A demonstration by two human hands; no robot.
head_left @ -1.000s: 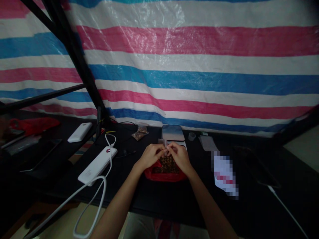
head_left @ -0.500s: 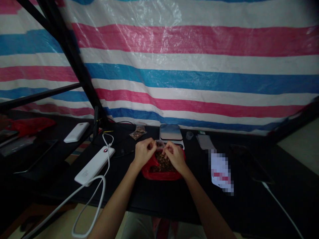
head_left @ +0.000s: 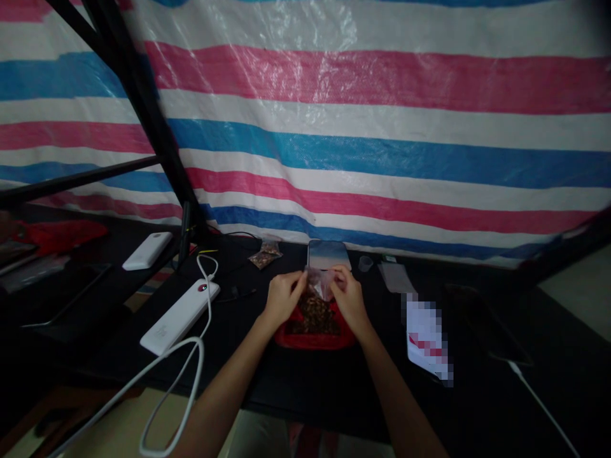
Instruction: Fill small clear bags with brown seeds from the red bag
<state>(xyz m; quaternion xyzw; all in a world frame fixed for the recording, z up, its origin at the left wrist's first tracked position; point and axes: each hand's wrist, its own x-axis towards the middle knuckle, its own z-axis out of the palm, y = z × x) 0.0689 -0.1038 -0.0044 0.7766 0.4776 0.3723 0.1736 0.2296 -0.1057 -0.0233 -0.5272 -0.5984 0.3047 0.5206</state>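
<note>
Between my hands a small clear plastic bag (head_left: 319, 284) is stretched over the far side of a red bag (head_left: 315, 342). The red bag lies open on the table and holds a heap of small brown pieces (head_left: 312, 316), too small to name. My left hand (head_left: 285, 295) pinches the plastic bag's left edge. Its right edge is pinched in my right hand (head_left: 350, 296). Whether anything lies inside the plastic bag I cannot tell. Just beyond it sits a flat scale-like device (head_left: 328, 253) with a shiny top, partly covered by the bag and fingers.
Filled small bags (head_left: 265, 253) lie at the back left, a small clear cup (head_left: 365, 263) and flat clear bags (head_left: 396, 277) at the back right. A white power bank (head_left: 179, 316) with a looping cable is at left. A lit phone (head_left: 427, 340) and a dark phone (head_left: 487, 324) lie right.
My hands have moved slightly apart and now spread the plastic bag wider and flatter. My right fingers have lifted away from the brown pieces to the bag's edge. The view has shifted slightly.
</note>
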